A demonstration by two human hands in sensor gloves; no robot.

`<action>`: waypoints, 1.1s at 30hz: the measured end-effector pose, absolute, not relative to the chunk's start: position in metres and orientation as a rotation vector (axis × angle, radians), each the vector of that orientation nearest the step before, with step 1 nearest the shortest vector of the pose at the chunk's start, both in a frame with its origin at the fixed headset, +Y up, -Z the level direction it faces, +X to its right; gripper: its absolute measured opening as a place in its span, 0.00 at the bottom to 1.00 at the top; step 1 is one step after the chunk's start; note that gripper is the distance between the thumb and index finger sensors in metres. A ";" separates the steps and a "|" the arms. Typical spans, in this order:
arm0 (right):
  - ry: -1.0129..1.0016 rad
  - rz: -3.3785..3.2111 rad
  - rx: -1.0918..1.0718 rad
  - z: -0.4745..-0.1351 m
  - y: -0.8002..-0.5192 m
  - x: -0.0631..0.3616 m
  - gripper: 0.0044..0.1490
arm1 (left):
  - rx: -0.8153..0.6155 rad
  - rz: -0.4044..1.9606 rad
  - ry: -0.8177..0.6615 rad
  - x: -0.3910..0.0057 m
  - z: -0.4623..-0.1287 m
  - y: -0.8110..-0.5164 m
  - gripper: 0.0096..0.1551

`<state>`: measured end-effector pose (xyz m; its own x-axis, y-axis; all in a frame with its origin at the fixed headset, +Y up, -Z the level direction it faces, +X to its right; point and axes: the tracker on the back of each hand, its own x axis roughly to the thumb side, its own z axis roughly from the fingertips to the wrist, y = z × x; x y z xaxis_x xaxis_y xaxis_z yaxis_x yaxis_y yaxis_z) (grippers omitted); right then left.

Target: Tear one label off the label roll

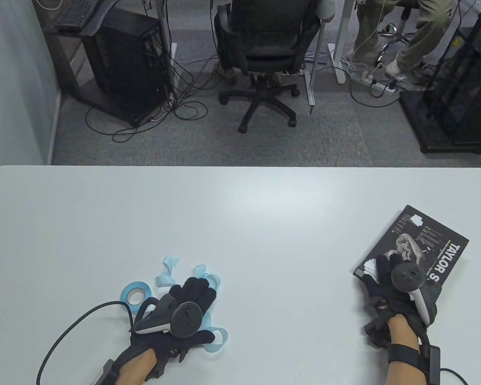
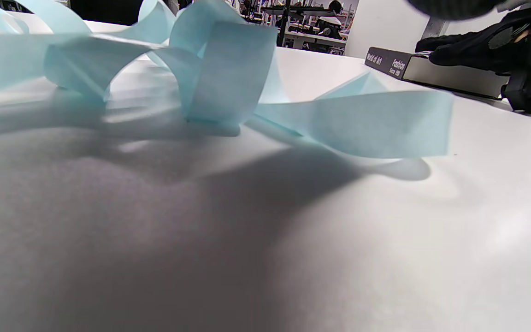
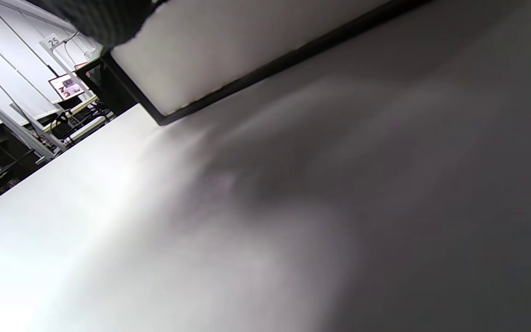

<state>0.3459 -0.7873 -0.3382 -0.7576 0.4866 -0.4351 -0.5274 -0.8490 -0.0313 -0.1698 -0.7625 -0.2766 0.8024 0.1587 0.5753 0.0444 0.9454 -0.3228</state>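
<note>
The light blue label roll (image 1: 134, 294) lies flat on the white table (image 1: 240, 224), just left of my left hand (image 1: 196, 286). Its unwound blue backing strip (image 1: 170, 270) curls in loops around and under that hand, and it also shows in the left wrist view (image 2: 228, 78). My left hand rests flat on the strip with its fingers stretched out. My right hand (image 1: 380, 266) rests on the near corner of a dark book (image 1: 425, 244), its fingers beside a small white label (image 1: 368, 268) on the cover. A second white label (image 1: 417, 219) sits at the book's far corner.
The book's spine (image 2: 387, 62) and my right glove (image 2: 477, 41) show at the far right of the left wrist view. The book's white page edge (image 3: 247, 46) fills the top of the right wrist view. A black cable (image 1: 76, 325) runs from my left hand.
</note>
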 end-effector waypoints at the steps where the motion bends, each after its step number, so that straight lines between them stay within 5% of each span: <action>1: 0.123 2.525 -0.596 -0.338 -0.787 0.346 0.44 | -0.331 0.064 -0.640 -0.170 -0.277 -0.763 0.60; 12: 0.183 2.671 -0.458 -0.339 -0.768 0.317 0.48 | -0.322 -0.001 -0.645 -0.167 -0.280 -0.763 0.59; 22: 0.258 2.763 0.151 -0.316 -0.732 0.186 0.52 | -0.321 0.039 -0.639 -0.168 -0.282 -0.760 0.59; 33: 0.449 2.817 0.623 -0.278 -0.750 0.086 0.54 | -0.314 0.021 -0.698 -0.155 -0.273 -0.757 0.60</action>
<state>0.0858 -0.7501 -0.2779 -0.8856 0.2772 0.3727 -0.1475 -0.9287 0.3403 -0.1547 -0.7566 -0.2735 0.7679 0.1235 0.6286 0.0848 0.9530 -0.2909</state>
